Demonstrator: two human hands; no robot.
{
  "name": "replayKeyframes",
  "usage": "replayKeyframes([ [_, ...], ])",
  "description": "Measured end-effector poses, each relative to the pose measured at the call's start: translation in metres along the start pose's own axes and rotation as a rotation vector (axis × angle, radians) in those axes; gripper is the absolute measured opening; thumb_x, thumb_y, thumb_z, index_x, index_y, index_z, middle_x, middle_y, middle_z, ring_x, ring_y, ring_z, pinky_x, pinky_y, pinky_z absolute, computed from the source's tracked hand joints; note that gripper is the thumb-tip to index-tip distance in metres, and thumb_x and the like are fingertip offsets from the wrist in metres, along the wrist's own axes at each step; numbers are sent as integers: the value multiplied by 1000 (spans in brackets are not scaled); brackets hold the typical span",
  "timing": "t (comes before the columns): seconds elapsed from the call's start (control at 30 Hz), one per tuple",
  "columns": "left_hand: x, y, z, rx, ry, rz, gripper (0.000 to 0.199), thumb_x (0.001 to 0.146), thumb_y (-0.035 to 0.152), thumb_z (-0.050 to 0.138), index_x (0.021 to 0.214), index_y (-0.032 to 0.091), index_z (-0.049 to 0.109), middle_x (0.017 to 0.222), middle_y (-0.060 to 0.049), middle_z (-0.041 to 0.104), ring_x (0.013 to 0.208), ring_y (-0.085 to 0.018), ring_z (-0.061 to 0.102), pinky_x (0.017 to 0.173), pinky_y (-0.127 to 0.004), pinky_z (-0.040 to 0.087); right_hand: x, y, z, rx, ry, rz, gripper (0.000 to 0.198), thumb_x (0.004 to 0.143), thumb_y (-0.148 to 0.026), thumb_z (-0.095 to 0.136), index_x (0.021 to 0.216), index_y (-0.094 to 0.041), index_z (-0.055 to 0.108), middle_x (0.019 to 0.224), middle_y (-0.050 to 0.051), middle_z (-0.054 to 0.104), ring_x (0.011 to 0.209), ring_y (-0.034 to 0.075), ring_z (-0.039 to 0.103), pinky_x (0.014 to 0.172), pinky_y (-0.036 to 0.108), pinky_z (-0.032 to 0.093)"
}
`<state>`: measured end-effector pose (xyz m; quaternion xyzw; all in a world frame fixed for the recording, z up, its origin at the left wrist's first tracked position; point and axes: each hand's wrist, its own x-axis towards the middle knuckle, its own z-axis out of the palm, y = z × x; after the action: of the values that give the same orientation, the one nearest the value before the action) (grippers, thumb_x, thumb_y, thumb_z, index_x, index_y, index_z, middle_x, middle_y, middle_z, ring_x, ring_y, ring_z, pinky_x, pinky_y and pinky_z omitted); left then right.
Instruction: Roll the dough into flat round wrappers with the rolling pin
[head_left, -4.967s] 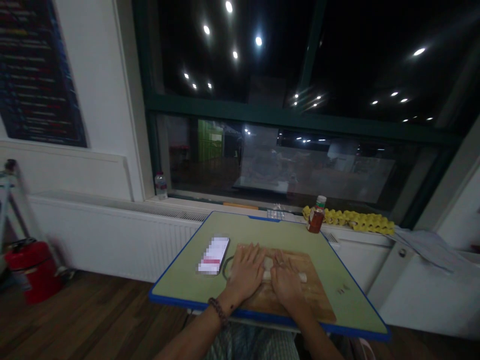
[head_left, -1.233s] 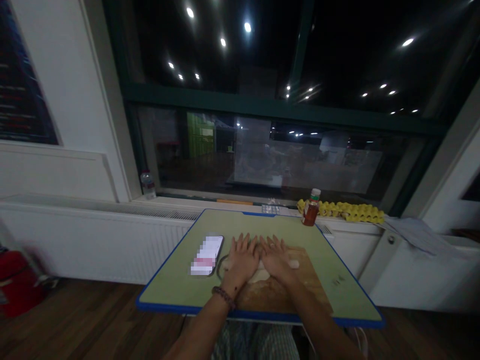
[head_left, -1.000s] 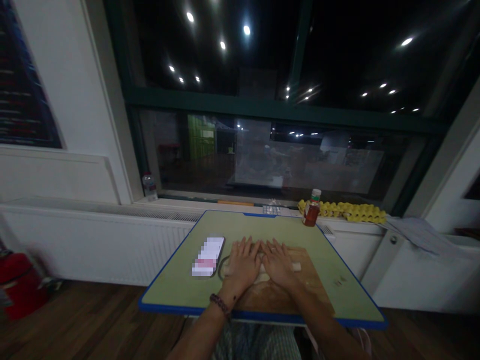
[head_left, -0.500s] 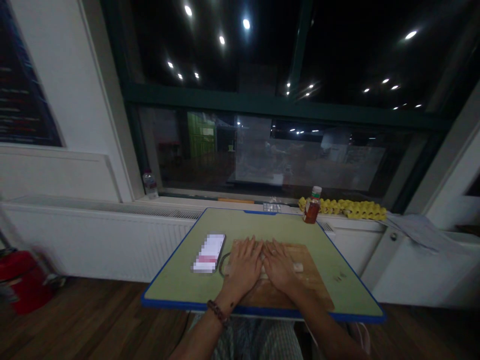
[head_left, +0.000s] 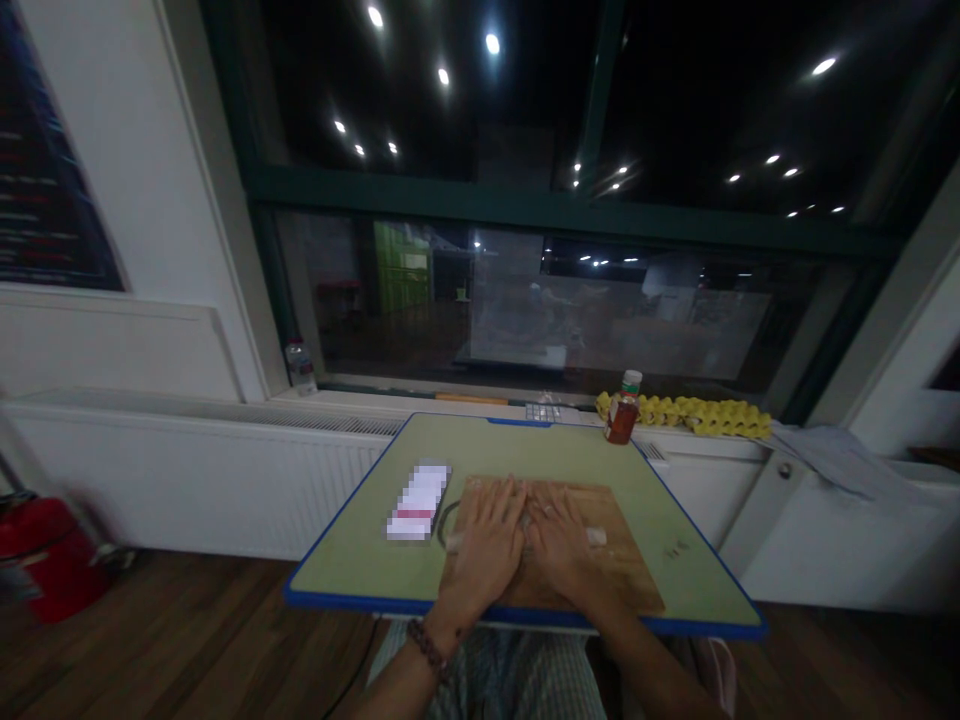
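Observation:
A pale, dough-like roll (head_left: pixel 597 537) lies crosswise on a wooden cutting board (head_left: pixel 622 580). Most of its length is hidden under my hands, and its right end sticks out past my right hand. My left hand (head_left: pixel 491 525) rests flat on the left half of the roll, fingers stretched forward. Beside it, my right hand (head_left: pixel 559 540) lies flat over the right half, fingers also extended. The two hands meet or nearly meet at the thumbs and index fingers. Neither hand is closed around anything.
On the green folding table (head_left: pixel 352 560), a phone (head_left: pixel 420 503) lies left of the board, beside the dark loop handle (head_left: pixel 446 520). A bottle of red-brown liquid (head_left: pixel 622 410) stands at the far right edge. Yellow egg trays (head_left: pixel 697 416) rest on the sill behind.
My hands have drawn back very slightly toward me over the roll. The board, phone and bottle stay where they were on the table.

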<state>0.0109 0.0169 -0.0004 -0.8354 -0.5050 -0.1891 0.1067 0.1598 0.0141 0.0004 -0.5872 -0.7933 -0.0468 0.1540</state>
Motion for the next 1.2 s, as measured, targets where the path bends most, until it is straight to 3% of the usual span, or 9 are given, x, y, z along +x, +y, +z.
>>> replayKeyframes([
  [0.3,46,-21,14,-34,-162,-95,55,94,26,30,148,18,33,156,-9,27,145,-28,20,115,-54,17,55,7,-2,-28,-195,58,51,98,-26,22,144,-17,41,154,7,31,146,25,13,117,47,6],
  [0.43,27,-11,9,-24,-62,-49,53,95,26,30,147,20,36,154,-7,34,143,-27,26,117,-53,14,33,3,-3,-26,-115,15,52,98,-25,21,145,-14,39,152,7,34,145,26,14,118,47,5],
  [0.63,-8,12,-3,-42,-45,-13,52,94,21,29,145,15,37,148,-9,44,137,-23,38,113,-42,30,-12,-1,-2,2,-23,-49,52,98,-24,21,147,-12,35,155,6,30,146,20,13,120,43,12],
  [0.77,-11,17,-5,-47,-39,4,51,95,21,27,144,14,39,148,-10,43,137,-22,38,113,-41,31,-15,3,2,-1,-17,-72,52,97,-23,22,146,-15,35,155,5,30,146,20,12,120,44,12],
  [0.93,11,3,0,-50,-61,-40,50,96,22,26,143,13,42,144,-11,49,134,-22,43,111,-41,32,19,9,2,-14,-84,-33,51,99,-27,19,144,-16,42,152,7,35,145,22,15,119,47,8],
  [1.07,37,-12,6,-35,-73,-103,50,96,24,27,144,14,40,144,-11,49,135,-27,41,112,-49,27,55,10,1,-13,-174,37,51,99,-30,21,146,-20,38,154,6,29,146,22,11,118,47,6],
  [1.2,53,-22,7,-80,-117,-181,51,96,25,27,144,10,38,144,-14,49,134,-27,41,109,-46,32,77,11,2,43,-119,110,53,97,-36,29,146,-15,39,155,10,30,146,24,11,117,45,10],
])
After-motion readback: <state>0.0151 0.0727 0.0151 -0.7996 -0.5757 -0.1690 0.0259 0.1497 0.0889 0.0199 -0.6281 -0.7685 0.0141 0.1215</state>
